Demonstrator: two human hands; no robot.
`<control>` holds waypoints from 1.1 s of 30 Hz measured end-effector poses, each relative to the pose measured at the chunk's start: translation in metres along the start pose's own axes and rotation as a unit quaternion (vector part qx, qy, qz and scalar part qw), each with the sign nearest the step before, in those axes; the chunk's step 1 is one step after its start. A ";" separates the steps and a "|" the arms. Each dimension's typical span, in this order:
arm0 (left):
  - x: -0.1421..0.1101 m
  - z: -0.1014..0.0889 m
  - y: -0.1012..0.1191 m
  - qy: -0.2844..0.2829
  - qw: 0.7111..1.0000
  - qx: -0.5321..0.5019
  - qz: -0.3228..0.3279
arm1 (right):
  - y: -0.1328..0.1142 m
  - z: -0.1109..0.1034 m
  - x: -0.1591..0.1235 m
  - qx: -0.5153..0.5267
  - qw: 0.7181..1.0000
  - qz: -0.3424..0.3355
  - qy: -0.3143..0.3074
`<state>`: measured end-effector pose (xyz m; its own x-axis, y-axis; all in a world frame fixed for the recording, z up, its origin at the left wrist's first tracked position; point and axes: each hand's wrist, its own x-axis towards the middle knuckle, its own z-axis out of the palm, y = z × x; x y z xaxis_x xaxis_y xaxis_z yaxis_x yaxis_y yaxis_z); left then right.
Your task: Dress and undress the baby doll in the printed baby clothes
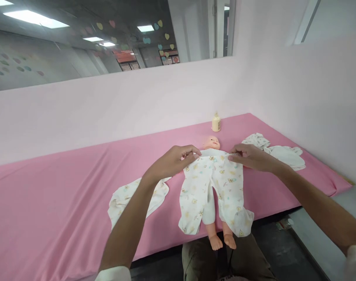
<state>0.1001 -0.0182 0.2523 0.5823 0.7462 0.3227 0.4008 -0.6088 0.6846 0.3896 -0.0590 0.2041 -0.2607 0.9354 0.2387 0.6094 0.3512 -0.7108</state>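
A baby doll (212, 143) lies on its back on the pink-covered bed, head toward the wall and bare feet at the near edge. Patterned white baby pants (227, 183) are spread over its body and legs, with white clothing showing beneath. My left hand (179, 158) pinches the left end of the waistband. At the other end, my right hand (248, 156) grips the waistband between thumb and fingers. The doll's arms are mostly hidden. Left of the doll, partly behind my left forearm, lies a patterned baby garment (159, 195).
Toward the wall stands a cream pump bottle (216, 123). More folded white baby clothes (286, 156) lie to the right. The pink sheet (87, 187) is wrinkled on the left. A mirror (78, 43) runs along the wall; a small packet (284, 223) lies below the bed at right.
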 end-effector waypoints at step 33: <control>-0.023 0.009 0.100 0.187 0.967 0.116 0.131 | -0.119 0.036 -0.004 0.165 0.962 -0.077 0.202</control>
<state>0.1335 -0.0985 0.3074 0.4068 0.5763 0.7088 0.4472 -0.8022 0.3956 0.2917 -0.1062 0.2636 0.0238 0.8358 0.5485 0.2983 0.5178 -0.8018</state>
